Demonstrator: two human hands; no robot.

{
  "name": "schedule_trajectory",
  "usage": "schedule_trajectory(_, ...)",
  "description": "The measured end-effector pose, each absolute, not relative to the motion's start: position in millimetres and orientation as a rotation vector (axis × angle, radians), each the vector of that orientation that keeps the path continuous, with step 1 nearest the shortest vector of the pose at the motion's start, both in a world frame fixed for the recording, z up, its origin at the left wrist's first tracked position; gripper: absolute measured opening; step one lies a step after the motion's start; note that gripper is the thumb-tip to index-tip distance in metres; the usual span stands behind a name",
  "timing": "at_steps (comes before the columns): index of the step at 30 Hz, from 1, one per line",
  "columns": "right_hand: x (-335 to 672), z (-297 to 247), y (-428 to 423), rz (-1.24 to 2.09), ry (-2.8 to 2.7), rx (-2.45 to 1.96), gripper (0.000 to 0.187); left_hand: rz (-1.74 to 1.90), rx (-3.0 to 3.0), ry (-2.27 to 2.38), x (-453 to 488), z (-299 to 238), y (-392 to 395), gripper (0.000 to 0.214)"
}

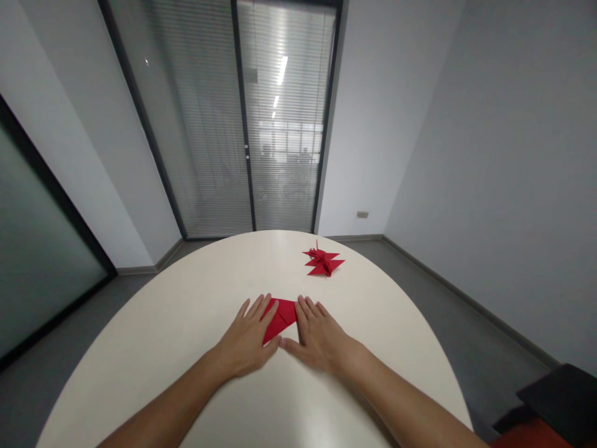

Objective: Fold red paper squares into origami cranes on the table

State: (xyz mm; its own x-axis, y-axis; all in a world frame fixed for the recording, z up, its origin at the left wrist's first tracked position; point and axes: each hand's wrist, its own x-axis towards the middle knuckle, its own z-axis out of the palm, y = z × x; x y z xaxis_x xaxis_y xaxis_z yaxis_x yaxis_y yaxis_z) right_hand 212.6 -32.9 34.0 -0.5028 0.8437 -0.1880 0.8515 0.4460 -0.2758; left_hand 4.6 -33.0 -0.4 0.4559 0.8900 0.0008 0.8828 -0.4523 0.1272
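A folded piece of red origami paper lies on the white round table, with a crease showing across it. Flat over its left side rests my left hand, fingers spread and covering part of the paper. My right hand lies on the tabletop with fingers stretched out, its fingertips touching the paper's right edge. The two thumbs nearly meet just below the paper. Neither hand grips anything.
Several folded red paper cranes sit in a cluster toward the far right of the table. A dark chair stands at the lower right. Glass panels with blinds are beyond the table.
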Motion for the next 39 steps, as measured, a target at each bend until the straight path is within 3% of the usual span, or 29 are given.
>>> schedule_trajectory(11, 220.0, 19.5, -9.6, -0.613, 2.955, 1.222, 0.092, 0.125, 2.585, 1.536, 0.7, -5.3, -32.2, 0.076)
schedule_trajectory(26, 218.3, 22.4, -10.9, -0.651, 2.881, 1.254, 0.095, 0.003, 2.609, 1.413, -1.0, 13.2, -42.2, 0.075)
schedule_trajectory(39, 220.4, 17.9, -9.0, -0.56, 2.93, 1.189, 0.077, 0.001, 2.632, 1.343, -2.9, 11.9, -44.6, 0.065)
